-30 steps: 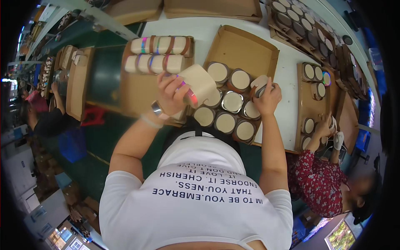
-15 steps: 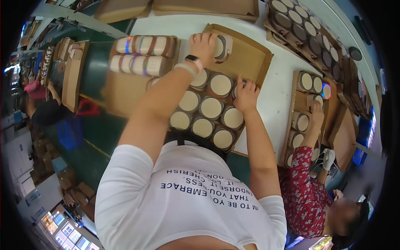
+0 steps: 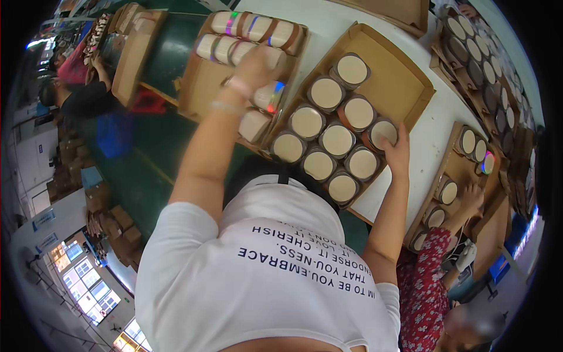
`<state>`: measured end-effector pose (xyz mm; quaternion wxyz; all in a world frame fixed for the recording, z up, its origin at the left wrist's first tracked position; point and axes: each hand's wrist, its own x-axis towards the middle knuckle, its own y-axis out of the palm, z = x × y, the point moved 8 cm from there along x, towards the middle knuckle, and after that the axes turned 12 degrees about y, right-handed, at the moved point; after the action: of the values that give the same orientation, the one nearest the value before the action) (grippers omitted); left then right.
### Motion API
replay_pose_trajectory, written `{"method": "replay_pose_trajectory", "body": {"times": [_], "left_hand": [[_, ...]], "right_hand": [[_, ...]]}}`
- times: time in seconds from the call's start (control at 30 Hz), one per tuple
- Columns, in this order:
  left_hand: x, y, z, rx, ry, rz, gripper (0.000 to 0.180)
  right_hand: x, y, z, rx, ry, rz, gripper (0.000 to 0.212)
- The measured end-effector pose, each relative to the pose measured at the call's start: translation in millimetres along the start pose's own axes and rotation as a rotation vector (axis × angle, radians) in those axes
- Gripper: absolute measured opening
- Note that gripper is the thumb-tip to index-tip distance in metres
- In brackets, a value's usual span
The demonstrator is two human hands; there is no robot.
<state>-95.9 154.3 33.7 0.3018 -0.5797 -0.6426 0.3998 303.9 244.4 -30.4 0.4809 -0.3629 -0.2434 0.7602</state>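
Observation:
My left hand point(image 3: 256, 71), blurred by motion, reaches over the left cardboard tray point(image 3: 202, 88). It is at a pale canister point(image 3: 274, 57) in that tray; its fingers are too smeared to read. My right hand point(image 3: 400, 154) is at the right side of the middle cardboard tray point(image 3: 392, 64). Its thumb lies by the top of a round, cream-topped canister point(image 3: 382, 134) and its fingers run along the outer side. Several such canisters stand upright in the middle tray, among them one at the far end point(image 3: 352, 70). In the left tray, several pale canisters with brown bands point(image 3: 258, 28) lie in rows.
At the right, a co-worker's hand point(image 3: 471, 199) reaches into another tray point(image 3: 437, 176) of canisters. Stacked trays point(image 3: 487, 76) of canisters stand at the far right. The white table point(image 3: 325, 26) carries the trays. Other people point(image 3: 82, 100) work at the far left.
My left hand has moved from a canister in the middle tray to the left tray. That canister now stands at the middle tray's far end. The whole view has shifted; my right hand stays at its canister.

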Motion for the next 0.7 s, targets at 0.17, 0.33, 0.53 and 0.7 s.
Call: {"method": "replay_pose_trajectory", "body": {"times": [0.17,0.33,0.53,0.7], "left_hand": [[-130.4,48.7,55.2,0.143,-0.156,0.003,0.093],[-147.5,62.3,37.2,0.004,-0.178,0.076,0.090],[-163.1,12.4,87.3,-0.142,-0.262,-0.143,0.076],[-163.6,-27.9,143.3,0.361,-0.048,-0.391,0.052]], "right_hand": [[-33.8,2.2,10.7,0.139,0.055,-0.133,0.054],[-58.7,53.9,114.3,0.073,-0.169,-0.037,0.044],[-68.3,151.2,242.4,-0.014,-0.476,0.306,0.050],[-24.5,205.7,240.5,-0.118,-0.250,0.097,0.056]]}}
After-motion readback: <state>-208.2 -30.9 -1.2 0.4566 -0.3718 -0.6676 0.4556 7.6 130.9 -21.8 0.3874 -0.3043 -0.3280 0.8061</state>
